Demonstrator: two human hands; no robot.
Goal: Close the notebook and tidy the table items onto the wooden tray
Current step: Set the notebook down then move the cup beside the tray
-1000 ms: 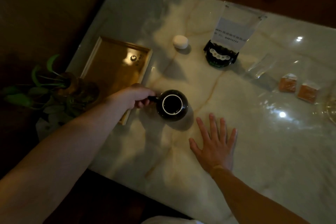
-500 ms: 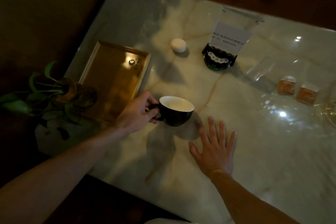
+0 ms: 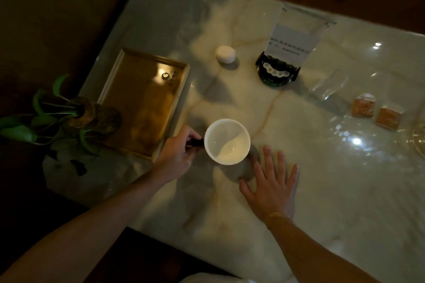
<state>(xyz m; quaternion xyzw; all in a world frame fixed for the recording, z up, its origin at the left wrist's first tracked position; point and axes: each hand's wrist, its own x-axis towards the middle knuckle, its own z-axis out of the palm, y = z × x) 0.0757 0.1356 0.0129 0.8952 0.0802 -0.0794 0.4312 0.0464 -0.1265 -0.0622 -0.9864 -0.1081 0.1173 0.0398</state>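
My left hand [image 3: 178, 153] grips the dark handle of a cup [image 3: 226, 141] with a white inside, held upright just right of the wooden tray [image 3: 138, 99]. The tray lies at the table's left side with only a small printed mark in its far corner. My right hand [image 3: 272, 187] rests flat on the marble table [image 3: 322, 167], fingers spread, just right of the cup. No notebook is in view.
A white oval object [image 3: 225, 53] and a black stand [image 3: 277, 73] with a clear sign sit at the back. A clear wrapper [image 3: 328, 85] and two orange packets [image 3: 376, 111] lie at the right. A potted plant [image 3: 69, 117] stands beside the tray's near left.
My left hand has turned the cup from upside down to upright, so its white inside now faces up. The right hand has stayed flat on the table.
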